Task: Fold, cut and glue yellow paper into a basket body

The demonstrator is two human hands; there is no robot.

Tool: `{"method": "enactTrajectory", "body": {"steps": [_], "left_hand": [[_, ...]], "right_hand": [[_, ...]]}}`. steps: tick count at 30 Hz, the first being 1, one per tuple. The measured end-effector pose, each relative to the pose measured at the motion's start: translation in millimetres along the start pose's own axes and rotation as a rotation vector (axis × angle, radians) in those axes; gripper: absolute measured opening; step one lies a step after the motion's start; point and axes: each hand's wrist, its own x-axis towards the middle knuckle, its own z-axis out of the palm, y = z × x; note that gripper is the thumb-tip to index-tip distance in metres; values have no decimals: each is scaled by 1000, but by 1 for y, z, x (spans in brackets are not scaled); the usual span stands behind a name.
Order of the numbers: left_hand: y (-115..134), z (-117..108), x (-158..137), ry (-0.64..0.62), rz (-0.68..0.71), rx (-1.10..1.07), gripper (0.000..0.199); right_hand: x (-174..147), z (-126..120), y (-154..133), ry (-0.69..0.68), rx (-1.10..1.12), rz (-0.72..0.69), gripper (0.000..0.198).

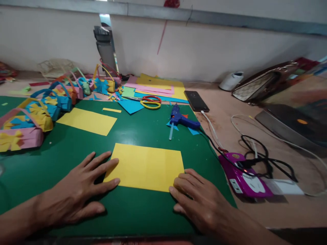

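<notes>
A sheet of yellow paper [146, 167] with faint crease lines lies flat on the green mat [143, 217] in front of me. My left hand [76, 187] is open, its fingers spread and two fingertips resting on the sheet's left edge. At the lower right corner of the paper, my right hand [199, 197] is closed, with curled fingers gripping or pressing that corner; its thumb is partly hidden below. Another yellow sheet [88, 121] lies farther back on the left, near a narrow yellow paper strip [111, 110].
Several paper baskets [22, 136] with flowers line the left. Behind are scissors [150, 101], paper sheets [158, 85] and a grey bottle [105, 49]. A blue glue gun [182, 119], a phone [196, 101] and a magenta power strip [245, 178] with tangled cables stand right.
</notes>
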Motion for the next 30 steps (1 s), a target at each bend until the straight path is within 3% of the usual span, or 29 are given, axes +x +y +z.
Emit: {"method": "enactTrajectory", "body": {"steps": [9, 14, 17, 21, 26, 30], "left_hand": [[-25, -8, -39, 105, -49, 158, 36], [-6, -19, -1, 327, -20, 123, 27], [18, -16, 40, 234, 154, 72, 25], [34, -5, 74, 38, 202, 14, 20], [27, 6, 72, 61, 92, 61, 19], [25, 2, 69, 4, 159, 59, 36]], "right_hand": [[0, -1, 3, 35, -7, -13, 21], [16, 2, -1, 33, -57, -17, 27], [26, 5, -2, -7, -114, -69, 26], [31, 6, 5, -44, -212, -104, 24], [38, 5, 14, -56, -284, -115, 26], [46, 10, 12, -73, -240, -188, 24]]}}
